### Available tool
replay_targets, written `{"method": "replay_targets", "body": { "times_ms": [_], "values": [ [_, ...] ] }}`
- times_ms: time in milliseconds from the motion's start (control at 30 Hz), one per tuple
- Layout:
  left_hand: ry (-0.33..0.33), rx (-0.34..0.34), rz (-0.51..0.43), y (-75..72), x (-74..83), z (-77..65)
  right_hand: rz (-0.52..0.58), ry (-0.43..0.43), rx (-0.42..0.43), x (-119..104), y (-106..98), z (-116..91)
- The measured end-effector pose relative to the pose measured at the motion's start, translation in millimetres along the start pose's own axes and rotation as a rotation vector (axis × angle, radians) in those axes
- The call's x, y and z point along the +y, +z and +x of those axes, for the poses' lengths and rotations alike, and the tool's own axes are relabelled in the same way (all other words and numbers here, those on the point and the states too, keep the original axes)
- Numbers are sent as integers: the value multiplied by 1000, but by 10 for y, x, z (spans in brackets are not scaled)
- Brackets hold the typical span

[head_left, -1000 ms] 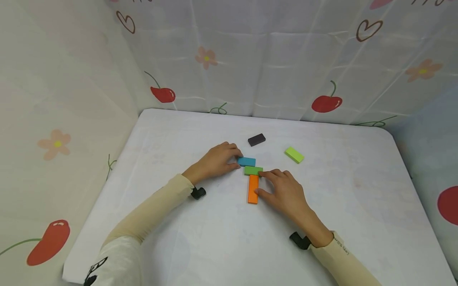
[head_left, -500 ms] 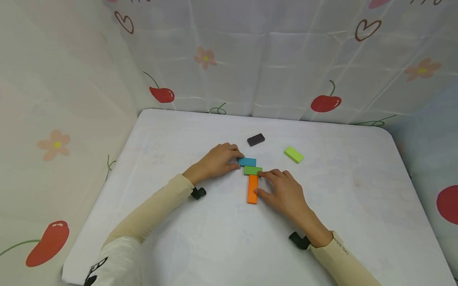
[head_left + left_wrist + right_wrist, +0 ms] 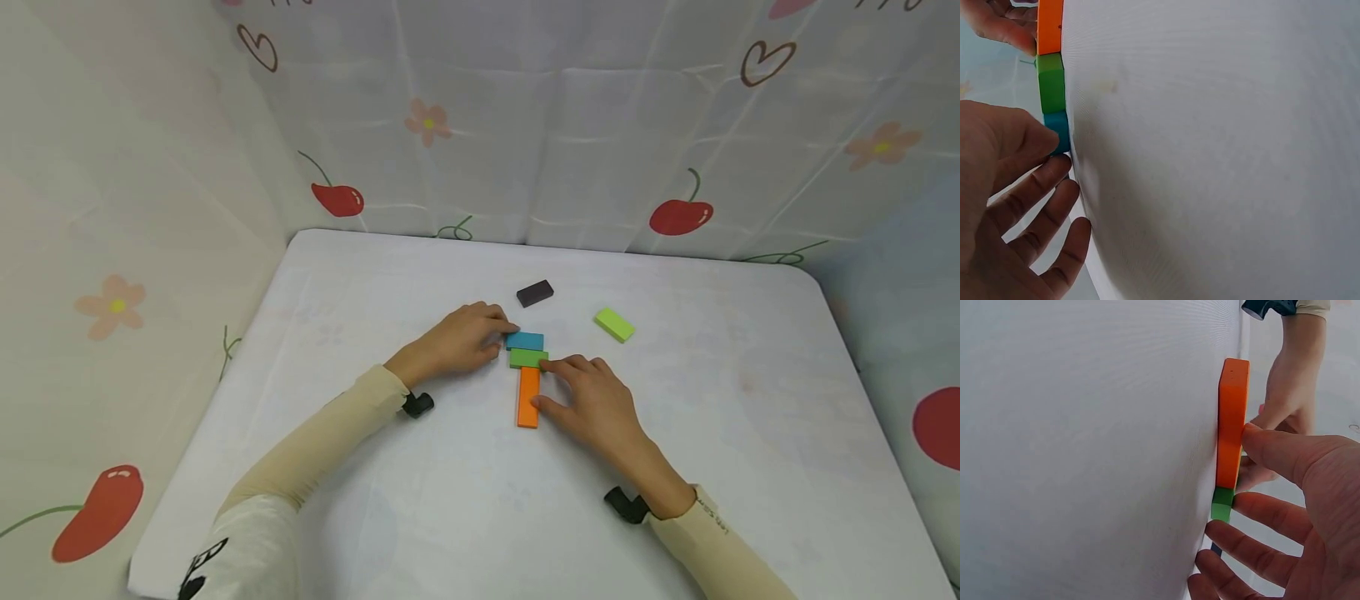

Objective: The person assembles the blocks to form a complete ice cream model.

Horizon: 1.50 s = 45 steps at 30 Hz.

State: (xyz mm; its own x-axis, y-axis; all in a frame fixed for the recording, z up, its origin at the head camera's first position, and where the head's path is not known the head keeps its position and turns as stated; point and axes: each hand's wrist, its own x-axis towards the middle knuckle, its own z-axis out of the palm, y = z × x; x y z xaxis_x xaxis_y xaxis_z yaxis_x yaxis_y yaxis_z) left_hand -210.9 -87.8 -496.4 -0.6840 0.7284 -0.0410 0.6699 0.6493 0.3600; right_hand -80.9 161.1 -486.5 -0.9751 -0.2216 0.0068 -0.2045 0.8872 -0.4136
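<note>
At the left, the left hand (image 3: 456,340) reaches in with its fingers fanned rather than curled; its forefinger meets the left end of the blue block (image 3: 527,342), while whether the thumb also touches it I cannot tell; the blue block lies just right of that hand, its long axis running left to right, so a sideways push follows its length; the left hand is the nearer one; the green block (image 3: 527,358) lies parallel, along the blue block's near long side, their ends almost level; the orange block (image 3: 528,400) meets the green one's near side, its long axis pointing toward the person; the black block (image 3: 535,293) lies farther off, apart from the three; the right hand (image 3: 596,406) is spread, forefinger at the green block's right end and thumb against the orange block's right side; the lime block (image 3: 614,325) lies apart beyond that hand; compared with a second ago, the blue block sits farther right, its overhang past the green block's left end mostly gone; the left fingers have shifted right too, while the right hand keeps its place against its two blocks.
</note>
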Motion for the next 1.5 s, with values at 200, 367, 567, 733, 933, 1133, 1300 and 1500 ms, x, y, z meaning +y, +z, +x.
{"method": "replay_targets", "body": {
  "times_ms": [200,367,567,733,933,1133,1300,1500],
  "values": [
    [17,14,-22,-3,25,4,-4,-3,7,1,-5,-5],
    [22,10,-23,6,47,14,8,-8,10,-1,-12,-8],
    [24,17,-25,7,69,20,8,-16,13,-4,-9,-6],
    [28,26,-14,13,57,25,3,-15,12,-1,2,-5],
    [38,31,-4,18,42,30,0,-12,12,3,11,-2],
    [35,21,-9,21,41,37,10,-13,-2,13,5,6],
    [24,20,-21,5,31,35,28,-19,-10,21,-21,24],
    [-23,65,-5,-17,-7,46,46,1,0,30,-27,63]
  ]
}}
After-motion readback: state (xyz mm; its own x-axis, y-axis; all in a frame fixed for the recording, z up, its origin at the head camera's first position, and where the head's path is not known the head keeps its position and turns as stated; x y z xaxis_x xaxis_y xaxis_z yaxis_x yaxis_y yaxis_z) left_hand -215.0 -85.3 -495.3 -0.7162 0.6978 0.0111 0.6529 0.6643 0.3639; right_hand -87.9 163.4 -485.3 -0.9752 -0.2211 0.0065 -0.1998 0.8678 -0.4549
